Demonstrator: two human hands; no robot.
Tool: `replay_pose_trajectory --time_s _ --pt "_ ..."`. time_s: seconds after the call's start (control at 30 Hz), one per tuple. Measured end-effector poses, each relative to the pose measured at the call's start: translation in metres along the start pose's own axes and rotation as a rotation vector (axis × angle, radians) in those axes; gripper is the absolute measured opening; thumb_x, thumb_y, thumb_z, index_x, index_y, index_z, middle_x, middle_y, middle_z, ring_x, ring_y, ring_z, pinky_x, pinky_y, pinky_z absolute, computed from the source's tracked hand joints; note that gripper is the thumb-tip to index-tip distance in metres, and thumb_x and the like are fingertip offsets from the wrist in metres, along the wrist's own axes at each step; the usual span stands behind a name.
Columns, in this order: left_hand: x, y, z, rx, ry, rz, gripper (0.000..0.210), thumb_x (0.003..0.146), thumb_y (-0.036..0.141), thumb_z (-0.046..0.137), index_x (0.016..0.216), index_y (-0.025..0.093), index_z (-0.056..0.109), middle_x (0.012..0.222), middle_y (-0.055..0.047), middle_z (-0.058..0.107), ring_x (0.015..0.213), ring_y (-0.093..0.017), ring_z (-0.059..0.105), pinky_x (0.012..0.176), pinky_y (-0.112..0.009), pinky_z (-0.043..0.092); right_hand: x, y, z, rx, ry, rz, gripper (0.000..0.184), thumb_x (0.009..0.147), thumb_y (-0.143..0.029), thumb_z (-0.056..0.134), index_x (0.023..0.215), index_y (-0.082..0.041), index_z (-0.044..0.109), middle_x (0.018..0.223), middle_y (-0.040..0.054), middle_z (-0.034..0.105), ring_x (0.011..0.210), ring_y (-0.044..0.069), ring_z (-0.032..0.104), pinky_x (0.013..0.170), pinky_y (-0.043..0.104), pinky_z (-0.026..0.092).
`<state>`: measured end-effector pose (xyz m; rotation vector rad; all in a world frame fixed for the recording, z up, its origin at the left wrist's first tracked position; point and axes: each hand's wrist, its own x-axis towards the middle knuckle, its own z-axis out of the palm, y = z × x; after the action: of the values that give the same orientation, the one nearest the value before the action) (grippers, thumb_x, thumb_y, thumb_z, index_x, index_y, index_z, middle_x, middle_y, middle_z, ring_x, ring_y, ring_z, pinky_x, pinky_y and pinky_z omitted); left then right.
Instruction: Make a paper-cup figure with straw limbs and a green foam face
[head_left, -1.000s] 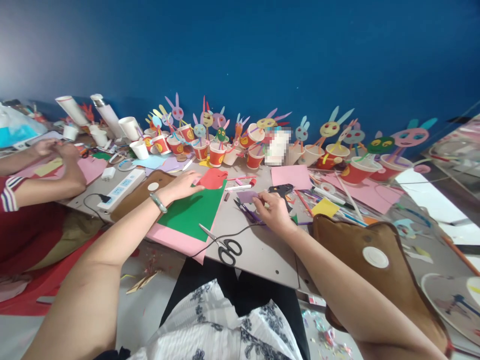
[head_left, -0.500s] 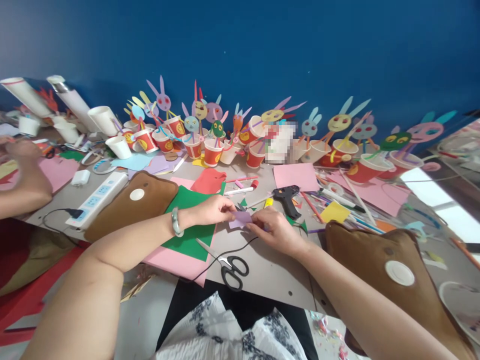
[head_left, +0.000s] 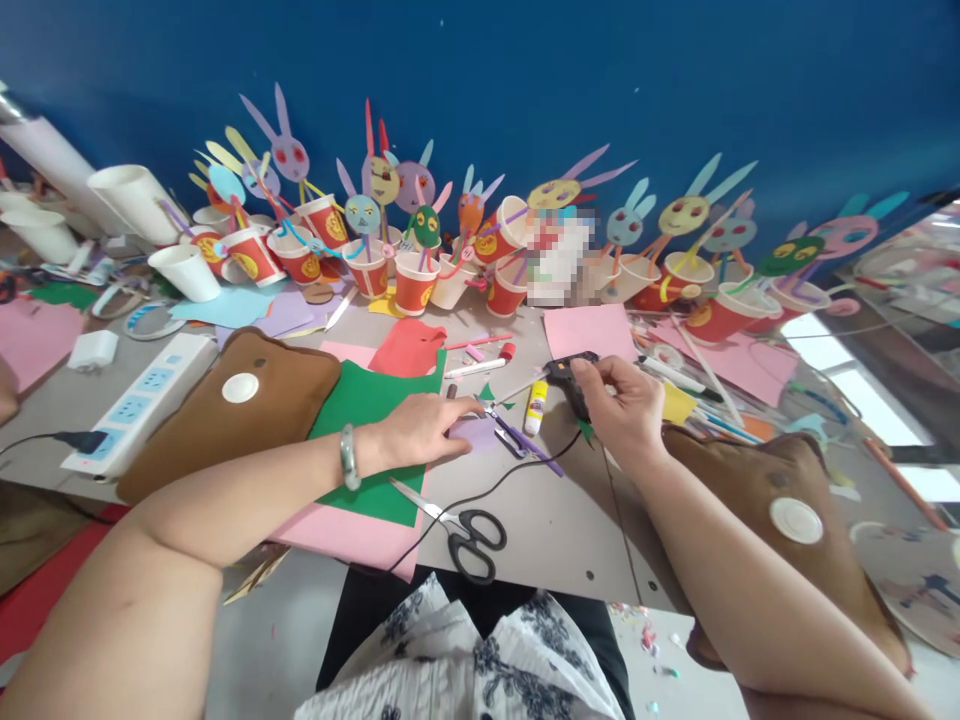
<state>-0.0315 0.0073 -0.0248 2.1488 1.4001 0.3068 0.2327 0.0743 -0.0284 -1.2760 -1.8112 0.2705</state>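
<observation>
My right hand [head_left: 626, 410] is closed around the handle of a black hot glue gun [head_left: 561, 372], whose front end points left. My left hand [head_left: 420, 430] rests low over the table with its fingers stretched out and apart. Under its fingertips lies a small piece of purple paper [head_left: 478, 434]. Just right of those fingertips is a thin purple strip [head_left: 529, 445] beside a small dark-edged item. A yellow glue stick [head_left: 535, 408] is between my hands. Black-handled scissors [head_left: 476, 545] lie open-bladed nearer to me, partly over green paper [head_left: 375, 495].
Paper cups with paper rabbit figures [head_left: 416, 285] line the blue wall. A power strip [head_left: 142, 400] and a brown cushion [head_left: 277, 400] lie on the left, another brown cushion [head_left: 757, 490] on the right. A black cord [head_left: 480, 497] crosses the table.
My right hand has let go of the purple paper, moved right and taken hold of the glue gun. My left hand has lowered with the paper to the table. The view has shifted.
</observation>
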Motion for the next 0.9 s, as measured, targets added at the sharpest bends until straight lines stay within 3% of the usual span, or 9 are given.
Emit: replay_pose_trajectory --time_s 0.1,0.2,0.37,0.5,0.57,0.73,0.9 --pt "-0.001 0.0 -0.001 0.021 -0.002 0.019 0.059 0.079 0.034 0.074 0.135 0.026 0.058 0.095 -0.003 0.074 0.085 -0.021 0.069 0.077 -0.029 0.05 -0.006 -0.003 0.006 0.008 -0.013 -0.049 0.012 0.089 -0.035 0.065 0.085 -0.024 0.063 0.068 -0.0004 0.065 0.067 0.019 0.059 0.07 0.035 0.044" --pt "-0.001 -0.002 0.001 0.027 0.041 0.044 0.054 0.083 0.033 0.069 0.135 0.024 0.058 0.099 -0.004 0.075 0.087 -0.021 0.07 0.078 -0.029 0.051 -0.012 -0.004 0.013 -0.005 -0.044 -0.173 0.022 0.087 -0.028 0.064 0.108 -0.024 0.063 0.072 -0.0003 0.068 0.071 0.02 0.063 0.081 0.039 0.046" --pt "-0.001 -0.006 0.007 0.051 0.095 0.093 0.043 0.088 0.021 0.056 0.13 0.024 0.062 0.103 -0.004 0.076 0.093 -0.021 0.071 0.083 -0.029 0.052 -0.011 -0.006 0.017 -0.136 -0.131 -0.347 0.016 0.091 -0.029 0.058 0.104 -0.022 0.063 0.075 0.0011 0.069 0.069 0.019 0.063 0.088 0.041 0.042" --pt "0.001 -0.009 0.007 0.037 0.093 0.102 0.041 0.088 0.025 0.057 0.129 0.025 0.063 0.102 -0.003 0.076 0.096 -0.021 0.071 0.085 -0.03 0.052 0.002 -0.012 0.022 -0.374 -0.296 -0.431 0.026 0.093 -0.026 0.051 0.113 -0.02 0.065 0.094 0.0084 0.072 0.088 0.025 0.064 0.088 0.041 0.039" --pt "0.001 -0.01 0.006 0.022 0.084 0.098 0.043 0.086 0.026 0.06 0.128 0.025 0.063 0.097 -0.001 0.076 0.093 -0.021 0.071 0.082 -0.029 0.052 0.013 -0.015 0.028 -0.499 -0.379 -0.435 0.035 0.091 -0.022 0.05 0.123 -0.02 0.064 0.109 0.0124 0.07 0.099 0.029 0.061 0.088 0.042 0.039" --pt "0.002 -0.012 0.007 -0.008 0.101 0.078 0.041 0.081 0.027 0.064 0.122 0.024 0.066 0.089 0.001 0.076 0.086 -0.02 0.071 0.075 -0.027 0.049 0.043 -0.016 0.055 -0.681 -0.583 -0.37 0.047 0.091 -0.015 0.045 0.136 -0.021 0.059 0.121 0.0154 0.066 0.104 0.03 0.058 0.087 0.04 0.038" --pt "0.006 -0.017 0.011 -0.069 0.132 0.109 0.042 0.078 0.026 0.067 0.119 0.02 0.066 0.081 0.002 0.074 0.081 -0.017 0.07 0.077 -0.026 0.047 0.061 -0.014 0.066 -0.752 -0.626 -0.316 0.033 0.087 -0.009 0.046 0.109 -0.015 0.07 0.116 0.016 0.07 0.104 0.029 0.06 0.088 0.04 0.038"
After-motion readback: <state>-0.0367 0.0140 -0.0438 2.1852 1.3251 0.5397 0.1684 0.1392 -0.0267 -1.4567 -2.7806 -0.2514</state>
